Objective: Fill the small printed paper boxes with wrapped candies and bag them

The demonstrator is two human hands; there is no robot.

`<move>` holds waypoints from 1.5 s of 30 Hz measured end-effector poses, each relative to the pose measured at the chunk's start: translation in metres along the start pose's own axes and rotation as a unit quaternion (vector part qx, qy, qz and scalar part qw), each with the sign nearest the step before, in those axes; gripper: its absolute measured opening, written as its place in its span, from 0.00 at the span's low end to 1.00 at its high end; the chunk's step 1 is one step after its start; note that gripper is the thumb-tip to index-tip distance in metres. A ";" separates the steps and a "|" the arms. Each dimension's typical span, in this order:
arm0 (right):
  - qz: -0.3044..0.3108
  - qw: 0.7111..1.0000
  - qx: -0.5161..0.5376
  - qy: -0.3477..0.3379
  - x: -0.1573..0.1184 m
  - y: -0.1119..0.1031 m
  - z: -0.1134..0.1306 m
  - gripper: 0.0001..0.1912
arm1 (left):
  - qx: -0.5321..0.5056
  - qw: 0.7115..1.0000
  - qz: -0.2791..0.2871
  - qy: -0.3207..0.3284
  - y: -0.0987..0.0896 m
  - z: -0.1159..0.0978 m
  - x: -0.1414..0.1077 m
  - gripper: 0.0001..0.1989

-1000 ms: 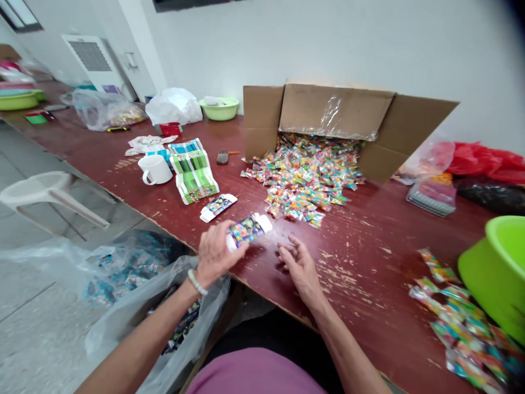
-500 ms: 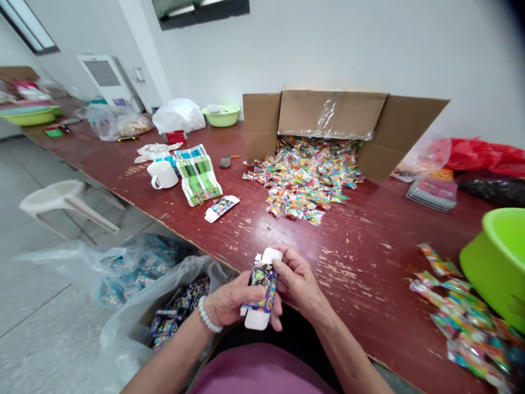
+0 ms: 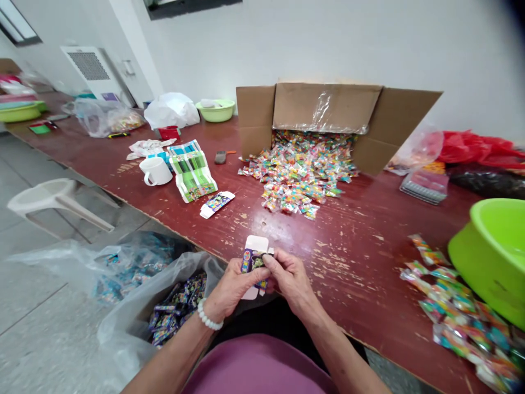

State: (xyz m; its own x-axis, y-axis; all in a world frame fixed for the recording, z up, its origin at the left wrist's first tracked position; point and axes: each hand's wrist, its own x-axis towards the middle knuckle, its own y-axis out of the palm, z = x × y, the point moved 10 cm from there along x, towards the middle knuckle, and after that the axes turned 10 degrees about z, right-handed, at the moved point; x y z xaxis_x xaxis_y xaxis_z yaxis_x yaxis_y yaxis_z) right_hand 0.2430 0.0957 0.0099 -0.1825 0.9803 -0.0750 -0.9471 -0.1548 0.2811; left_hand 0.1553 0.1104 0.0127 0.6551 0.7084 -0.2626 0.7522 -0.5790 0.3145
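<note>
A small purple and black printed candy box (image 3: 255, 259) is between my two hands, at the table's front edge. Its white flaps stand open at top and bottom. My left hand (image 3: 230, 288) is closed on the box's left side and lower part, thumb across the front. My right hand (image 3: 291, 278) grips the right side, thumb and fingers pinching it; the fingers behind are hidden. Another printed candy box (image 3: 217, 203) lies flat on the table ahead. Wrapped candies (image 3: 301, 175) spill from a cardboard box (image 3: 326, 106) farther back.
To the left are a white mug (image 3: 156, 171), a green printed sheet (image 3: 192, 172) and a white stool (image 3: 45, 198). A plastic bag (image 3: 123, 323) of packed boxes stands below the edge. On the right are a green basin (image 3: 488, 257) and loose candies (image 3: 463, 317).
The candy box in my hands has turned, its top flap now tilting left, and my right thumb has shifted along its face. The whole view has moved slightly.
</note>
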 end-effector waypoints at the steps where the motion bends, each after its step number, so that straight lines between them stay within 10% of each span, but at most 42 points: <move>1: -0.035 0.999 -0.034 -0.019 0.000 -0.008 0.004 0.18 | 0.018 1.000 -0.008 0.011 -0.002 -0.002 0.001 0.16; 6: -0.113 0.978 -0.165 -0.058 0.000 -0.030 0.025 0.16 | 0.090 0.991 -0.048 0.083 -0.014 -0.014 0.000 0.17; 13: -0.131 0.990 0.009 -0.054 0.000 -0.028 0.002 0.30 | 0.072 0.983 -0.101 0.138 -0.012 -0.020 -0.011 0.32; 21: -0.120 0.986 -0.027 -0.112 -0.004 -0.028 0.014 0.12 | 0.098 0.984 -0.060 0.134 -0.014 -0.019 -0.008 0.17; 35: -0.046 0.996 0.057 -0.043 0.006 -0.027 0.010 0.15 | 0.056 0.988 -0.071 0.123 -0.016 -0.019 -0.007 0.15; 45: 0.018 0.999 0.025 -0.022 0.002 -0.011 0.013 0.15 | -0.150 0.985 0.044 -0.066 0.014 0.026 0.000 0.28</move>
State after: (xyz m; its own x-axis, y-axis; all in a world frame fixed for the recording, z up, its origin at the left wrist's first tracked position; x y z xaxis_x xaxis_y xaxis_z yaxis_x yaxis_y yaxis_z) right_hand 0.2569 0.1007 0.0192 -0.2030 0.9789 -0.0214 -0.9258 -0.1848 0.3297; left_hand 0.1681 0.0920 -0.0065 0.7347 0.5907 -0.3335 0.6510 -0.4756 0.5917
